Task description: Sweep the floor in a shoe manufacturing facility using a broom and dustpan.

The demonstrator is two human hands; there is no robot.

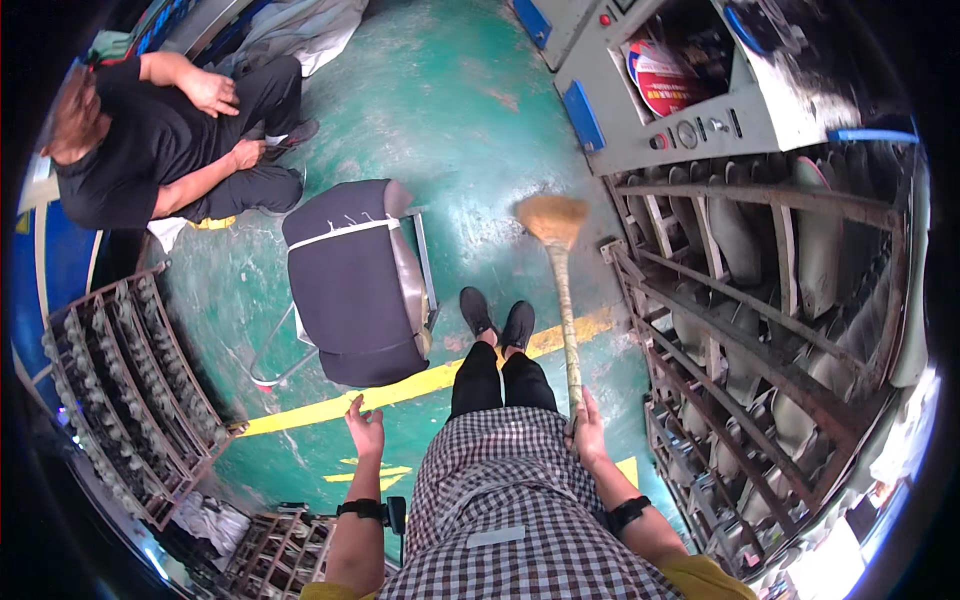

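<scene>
A long-handled broom (566, 300) stretches forward from my right hand (590, 428), which is wrapped round the end of its handle. The brown bristle head rests on or just above the green floor, ahead and right of my shoes. My left hand (367, 430) hangs at my left side with its fingers apart and nothing in it. Nearest to that hand is a chair-like seat with a dark cloth cover (350, 280) and a metal frame, standing on the floor ahead and left.
A person in dark clothes (190, 150) sits at the far left. Rusty racks (760, 330) of grey foot-shaped moulds line the right side. A grey machine (690, 130) stands far right. Another loaded rack (140, 390) is at the left. A yellow line (300, 415) crosses the green floor.
</scene>
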